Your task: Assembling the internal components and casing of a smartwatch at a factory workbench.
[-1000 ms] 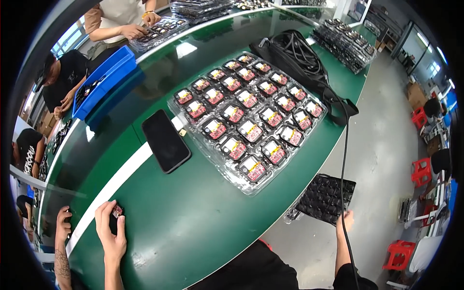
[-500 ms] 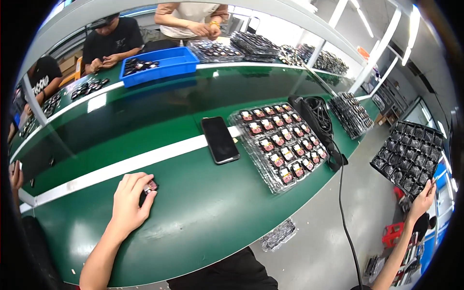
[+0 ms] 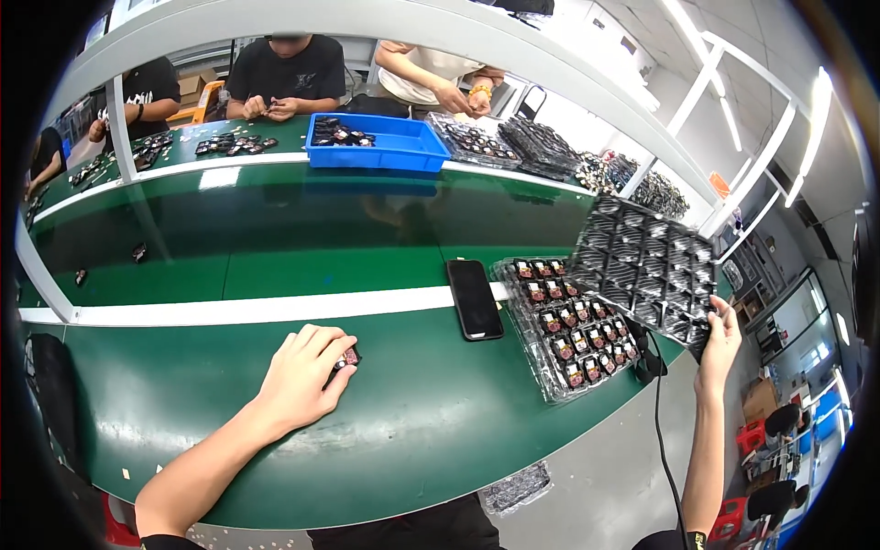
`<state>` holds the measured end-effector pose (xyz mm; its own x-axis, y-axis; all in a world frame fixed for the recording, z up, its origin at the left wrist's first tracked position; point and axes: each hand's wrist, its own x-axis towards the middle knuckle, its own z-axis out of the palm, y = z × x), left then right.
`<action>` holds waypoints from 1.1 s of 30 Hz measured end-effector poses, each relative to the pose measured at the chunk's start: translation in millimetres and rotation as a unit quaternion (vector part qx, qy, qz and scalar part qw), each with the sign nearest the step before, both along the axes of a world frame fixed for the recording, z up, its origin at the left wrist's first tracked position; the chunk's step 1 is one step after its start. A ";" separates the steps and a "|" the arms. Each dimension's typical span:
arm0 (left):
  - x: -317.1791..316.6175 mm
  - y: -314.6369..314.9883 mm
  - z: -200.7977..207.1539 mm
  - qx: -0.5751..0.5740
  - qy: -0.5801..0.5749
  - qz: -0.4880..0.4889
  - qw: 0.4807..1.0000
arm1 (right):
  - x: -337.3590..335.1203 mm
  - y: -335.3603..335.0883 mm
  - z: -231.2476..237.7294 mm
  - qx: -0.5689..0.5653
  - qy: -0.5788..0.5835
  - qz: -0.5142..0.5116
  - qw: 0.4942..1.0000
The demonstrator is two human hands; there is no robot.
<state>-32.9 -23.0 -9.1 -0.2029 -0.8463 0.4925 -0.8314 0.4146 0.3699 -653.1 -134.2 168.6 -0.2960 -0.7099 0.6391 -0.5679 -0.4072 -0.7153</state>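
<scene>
On the green tabletop my left hand (image 3: 307, 380) is closed round a small black piece with a pink and white label (image 3: 347, 357). My right hand (image 3: 720, 341) grips the lower right corner of a black plastic tray (image 3: 642, 266), which is tilted in the air and slightly blurred; its pockets hold nothing I can see. Under and beside it lies a stack of clear plastic trays (image 3: 556, 390), whose top one is filled with rows of labelled black pieces (image 3: 563, 348). The raised tray hides part of the upper right of that stack. Left of the stack rests a black phone (image 3: 475, 301).
A white rail (image 3: 247, 312) crosses the table. Beyond it stand a blue bin (image 3: 385, 151) with black pieces, piled trays (image 3: 541, 147) and several people at work. A black cable (image 3: 662, 431) hangs off the right edge. On the floor lies a clear tray (image 3: 518, 489).
My right hand has brought the black tray left, from beyond the table's right side to over the filled stack. My left hand still holds the small piece. The whole view has shifted.
</scene>
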 end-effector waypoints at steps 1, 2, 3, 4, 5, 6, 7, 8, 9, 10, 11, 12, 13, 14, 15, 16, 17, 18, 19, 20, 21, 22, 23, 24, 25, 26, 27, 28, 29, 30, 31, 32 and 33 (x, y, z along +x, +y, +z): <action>-0.2 -1.1 0.2 0.000 -0.002 -0.004 1.000 | 18.5 -4.8 -12.3 0.006 -0.002 0.008 1.000; -1.0 -2.5 0.5 0.001 0.001 -0.005 1.000 | 26.7 -11.1 -23.8 0.013 -0.004 0.016 1.000; -0.9 0.1 1.6 0.003 0.001 -0.002 1.000 | 23.6 -23.0 -40.5 0.025 0.004 0.018 1.000; -1.3 -0.7 1.3 0.005 -0.001 -0.006 1.000 | 27.4 -29.2 -50.8 0.055 -0.058 0.037 0.996; -1.7 -1.7 0.8 0.005 0.001 -0.007 1.000 | 28.5 -31.7 -63.6 0.072 -0.050 0.031 0.996; -0.6 -1.8 0.1 0.006 0.004 -0.003 1.000 | 32.7 -35.3 -73.5 0.090 -0.041 0.031 0.995; -0.7 -2.4 0.4 0.008 0.004 0.000 1.000 | 38.1 -27.0 -74.8 0.158 0.003 0.021 0.987; -0.6 -3.3 1.2 0.008 -0.001 0.000 1.000 | 38.8 -21.6 -83.1 0.209 -0.004 0.014 0.978; -2.8 -5.7 0.3 0.008 -0.001 -0.006 1.000 | 46.3 -7.0 -81.6 0.231 -0.006 0.016 0.973; -2.7 -4.2 2.5 0.012 -0.002 -0.005 1.000 | 59.2 5.6 -81.5 0.255 -0.014 0.025 0.967; -2.3 -3.0 4.9 0.006 -0.002 0.001 1.000 | 67.0 13.0 -80.1 0.268 -0.007 0.045 0.962; -2.2 -2.5 6.5 0.000 -0.002 0.000 1.000 | 73.4 25.0 -75.8 0.281 0.000 0.059 0.958; -2.2 -2.9 6.4 -0.001 -0.001 0.001 1.000 | 81.5 34.6 -68.8 0.307 -0.004 0.074 0.949; -1.7 -3.0 6.5 0.004 -0.003 -0.005 1.000 | 88.6 39.9 -64.8 0.311 -0.008 0.069 0.948; -1.8 -4.2 5.9 0.007 -0.002 -0.004 1.000 | 93.9 45.3 -61.4 0.336 0.011 0.075 0.939; -2.7 -6.0 5.3 0.009 -0.001 -0.003 1.000 | 96.4 48.8 -60.9 0.360 0.031 0.081 0.929; -4.7 -8.4 4.6 0.007 0.003 -0.003 1.000 | 95.4 51.1 -63.7 0.347 0.083 0.085 0.930; -5.9 -7.9 5.3 0.009 -0.001 -0.009 1.000 | 95.9 54.3 -63.3 0.348 0.078 0.081 0.931; -7.1 -7.7 6.1 0.011 0.003 -0.005 1.000 | 96.7 57.8 -60.3 0.381 0.098 0.108 0.913; -8.0 -8.1 7.3 0.012 0.007 -0.001 1.000 | 96.6 61.0 -57.1 0.412 0.118 0.135 0.893; -8.9 -8.0 8.2 0.013 0.004 -0.003 1.000 | 95.7 62.2 -54.8 0.427 0.120 0.142 0.885; -9.7 -7.9 8.7 0.012 0.004 -0.004 1.000 | 94.3 64.1 -53.6 0.427 0.117 0.141 0.885; -10.3 -7.5 8.9 0.011 0.005 -0.004 1.000 | 92.6 65.8 -52.2 0.361 0.102 0.131 0.917; -9.1 -4.8 9.0 0.012 0.002 0.002 1.000 | 93.0 64.7 -49.7 0.293 0.087 0.126 0.944; -8.0 -4.1 7.8 0.013 0.008 -0.002 1.000 | 89.1 66.1 -32.2 0.283 0.113 0.095 0.948; -6.4 -2.6 6.5 0.014 0.014 -0.005 1.000 | 82.9 63.1 -31.5 0.198 0.069 0.101 0.972; -3.5 1.3 7.3 0.017 0.013 0.005 1.000 | 71.5 65.4 -24.5 0.158 0.078 0.064 0.982; 0.0 4.6 7.9 0.016 0.011 0.001 1.000 | 55.2 74.7 -16.3 0.162 0.060 -0.001 0.985; 0.0 0.3 3.1 0.014 0.017 -0.012 1.000 | 36.4 88.5 -17.5 0.143 0.009 -0.035 0.989; -1.8 -2.7 2.8 0.017 0.028 -0.005 0.999 | 14.4 102.6 -28.7 0.113 -0.029 -0.090 0.989; -4.0 -3.3 5.9 0.032 0.027 0.003 0.999 | -7.4 118.2 -42.3 0.106 -0.078 -0.133 0.982; -2.4 -0.4 10.1 0.049 0.024 0.017 0.998 | -22.6 136.6 -55.5 0.135 -0.113 -0.161 0.971; 0.6 0.8 10.2 0.070 0.023 0.029 0.997 | -40.2 158.5 -78.7 0.173 -0.173 -0.179 0.953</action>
<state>-32.3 -22.3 1.2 -0.1324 -0.9169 0.3765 -0.8332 0.3087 0.4588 -693.3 24.3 89.9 -0.7089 -0.6746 0.2058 -0.3325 0.0625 -0.9410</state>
